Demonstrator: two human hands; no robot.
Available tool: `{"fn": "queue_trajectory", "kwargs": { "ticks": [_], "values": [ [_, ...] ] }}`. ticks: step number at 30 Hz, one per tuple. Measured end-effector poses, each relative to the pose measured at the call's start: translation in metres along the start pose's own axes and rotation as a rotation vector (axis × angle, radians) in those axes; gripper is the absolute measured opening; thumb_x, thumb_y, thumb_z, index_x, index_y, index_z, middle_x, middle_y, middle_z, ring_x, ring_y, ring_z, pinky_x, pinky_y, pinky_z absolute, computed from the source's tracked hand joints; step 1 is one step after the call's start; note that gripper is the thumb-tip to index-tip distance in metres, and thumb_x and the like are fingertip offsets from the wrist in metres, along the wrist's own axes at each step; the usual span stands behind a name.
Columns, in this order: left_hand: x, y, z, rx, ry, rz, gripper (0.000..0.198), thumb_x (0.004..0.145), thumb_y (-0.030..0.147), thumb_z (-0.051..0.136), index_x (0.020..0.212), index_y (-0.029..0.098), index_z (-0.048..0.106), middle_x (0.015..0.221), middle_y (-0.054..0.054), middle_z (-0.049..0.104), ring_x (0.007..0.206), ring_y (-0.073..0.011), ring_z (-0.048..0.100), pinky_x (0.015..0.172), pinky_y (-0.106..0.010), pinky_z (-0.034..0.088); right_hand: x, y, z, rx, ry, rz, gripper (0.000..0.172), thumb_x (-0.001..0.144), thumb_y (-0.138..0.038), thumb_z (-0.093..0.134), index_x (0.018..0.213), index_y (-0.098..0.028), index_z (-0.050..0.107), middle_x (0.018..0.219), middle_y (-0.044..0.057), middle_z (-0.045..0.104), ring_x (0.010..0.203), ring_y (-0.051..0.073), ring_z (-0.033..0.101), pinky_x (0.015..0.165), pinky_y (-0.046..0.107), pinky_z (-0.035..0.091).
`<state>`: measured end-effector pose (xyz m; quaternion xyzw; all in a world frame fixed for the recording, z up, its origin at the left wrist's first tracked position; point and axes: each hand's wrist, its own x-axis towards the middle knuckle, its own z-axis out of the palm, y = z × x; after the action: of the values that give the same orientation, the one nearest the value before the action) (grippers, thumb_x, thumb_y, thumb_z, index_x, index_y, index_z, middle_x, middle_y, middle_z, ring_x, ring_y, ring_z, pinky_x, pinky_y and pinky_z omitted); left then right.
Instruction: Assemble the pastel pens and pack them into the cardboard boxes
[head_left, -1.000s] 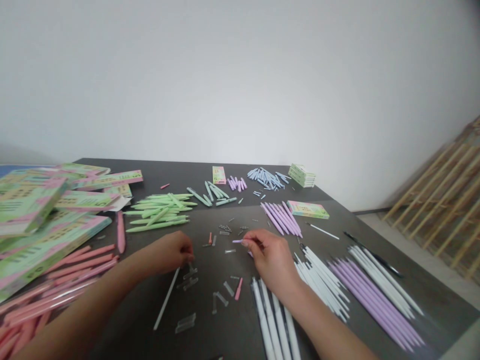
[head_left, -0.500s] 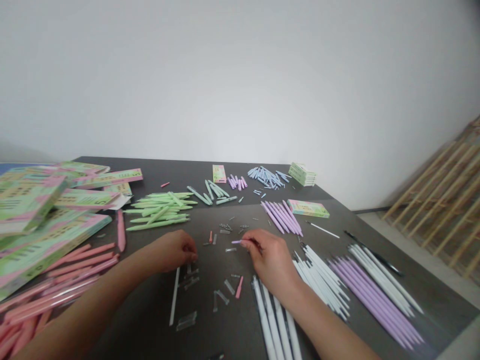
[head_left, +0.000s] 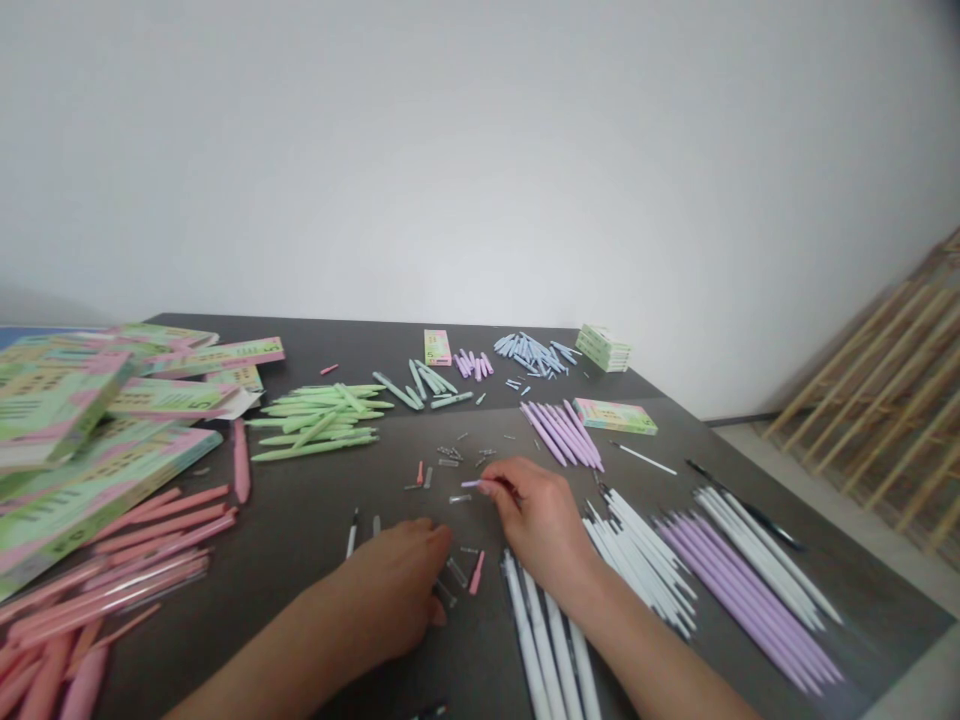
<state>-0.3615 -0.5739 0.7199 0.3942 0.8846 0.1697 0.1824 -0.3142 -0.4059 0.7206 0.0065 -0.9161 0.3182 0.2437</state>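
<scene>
Low over the middle of the table, my left hand (head_left: 401,590) has its fingers bent, with thumb and forefinger apart. It is beside small clear plastic pieces (head_left: 457,572) and partly covers some of them. A short pink pen piece (head_left: 477,572) lies just right of its fingertips. My right hand (head_left: 538,510) pinches a small purple pen piece (head_left: 470,484) between thumb and forefinger, its free end pointing left. Under that piece lies a clear plastic piece (head_left: 460,499). Tiny springs (head_left: 450,452) are scattered slightly farther back.
Green pen barrels (head_left: 322,415) and pink barrels (head_left: 165,525) lie leftward, beside piled printed boxes (head_left: 67,420). White refills (head_left: 641,560), purple barrels (head_left: 750,595) and white barrels (head_left: 551,650) lie rightward and in front. Blue pieces (head_left: 532,352) are at the back. A bamboo rack (head_left: 885,400) leans right of the table.
My left hand has moved right and nearer to me, from beside a white refill to the clear pieces in the middle. My right hand stays almost still with the purple piece.
</scene>
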Motion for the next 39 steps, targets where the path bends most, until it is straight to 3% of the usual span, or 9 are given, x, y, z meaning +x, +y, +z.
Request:
{"fn": "queue_trajectory", "kwargs": {
  "ticks": [11, 17, 20, 23, 27, 31, 39],
  "values": [
    [0.007, -0.01, 0.01, 0.013, -0.07, -0.004, 0.015, 0.056, 0.013, 0.056, 0.069, 0.021, 0.056, 0.071, -0.003, 0.065, 0.064, -0.0213, 0.059, 0.051, -0.027, 0.032, -0.001, 0.002, 0.004, 0.144, -0.008, 0.027, 0.014, 0.079, -0.01, 0.058, 0.076, -0.02, 0.067, 0.073, 0.0, 0.065, 0.068, 0.014, 0.058, 0.063, 0.023, 0.041],
    [0.02, -0.015, -0.012, -0.316, -0.048, -0.068, 0.007, 0.056, 0.014, 0.057, 0.059, 0.019, 0.052, 0.056, 0.001, 0.057, 0.056, -0.0177, 0.054, 0.049, -0.026, 0.031, -0.001, -0.003, 0.002, 0.394, -0.012, 0.086, 0.016, 0.077, -0.01, 0.059, 0.079, -0.021, 0.07, 0.079, 0.002, 0.067, 0.072, 0.014, 0.06, 0.063, 0.024, 0.044],
    [0.026, -0.025, -0.029, -0.47, -0.053, -0.06, 0.012, 0.068, 0.023, 0.055, 0.078, 0.017, 0.053, 0.06, 0.001, 0.061, 0.054, -0.015, 0.056, 0.049, -0.025, 0.038, 0.0, -0.006, 0.002, 0.493, -0.003, 0.104, 0.015, 0.075, -0.009, 0.06, 0.078, -0.02, 0.07, 0.081, 0.003, 0.067, 0.075, 0.015, 0.061, 0.064, 0.024, 0.045],
    [0.026, -0.034, -0.038, -0.805, -0.041, -0.038, 0.025, 0.076, 0.032, 0.054, 0.094, 0.014, 0.053, 0.068, -0.002, 0.065, 0.054, -0.0125, 0.057, 0.049, -0.023, 0.041, 0.0, -0.007, 0.003, 0.581, 0.046, 0.198, 0.013, 0.074, -0.013, 0.063, 0.083, -0.019, 0.069, 0.078, 0.002, 0.067, 0.072, 0.015, 0.061, 0.062, 0.024, 0.046],
    [0.021, -0.033, -0.042, -1.114, -0.106, -0.031, 0.025, 0.079, 0.038, 0.057, 0.084, 0.013, 0.056, 0.067, -0.002, 0.065, 0.052, -0.0089, 0.055, 0.046, -0.019, 0.037, -0.002, -0.008, 0.001, 0.563, 0.079, 0.147, 0.007, 0.075, -0.017, 0.063, 0.078, -0.02, 0.07, 0.073, 0.002, 0.066, 0.066, 0.014, 0.059, 0.059, 0.024, 0.044],
    [0.018, -0.026, -0.043, -1.223, -0.105, -0.008, 0.022, 0.08, 0.037, 0.058, 0.08, 0.016, 0.05, 0.061, 0.001, 0.062, 0.048, -0.0062, 0.051, 0.044, -0.016, 0.034, -0.002, -0.013, -0.002, 0.518, 0.066, 0.025, 0.012, 0.077, -0.013, 0.062, 0.077, -0.02, 0.071, 0.074, 0.002, 0.066, 0.068, 0.014, 0.059, 0.059, 0.024, 0.043],
    [0.016, -0.021, -0.045, -1.217, -0.122, 0.0, 0.022, 0.081, 0.036, 0.058, 0.081, 0.016, 0.049, 0.06, 0.001, 0.061, 0.048, -0.0059, 0.05, 0.043, -0.016, 0.033, -0.004, -0.013, 0.0, 0.512, 0.097, -0.02, 0.014, 0.077, -0.009, 0.061, 0.08, -0.019, 0.07, 0.077, 0.003, 0.067, 0.071, 0.014, 0.06, 0.062, 0.024, 0.045]
  ]
}}
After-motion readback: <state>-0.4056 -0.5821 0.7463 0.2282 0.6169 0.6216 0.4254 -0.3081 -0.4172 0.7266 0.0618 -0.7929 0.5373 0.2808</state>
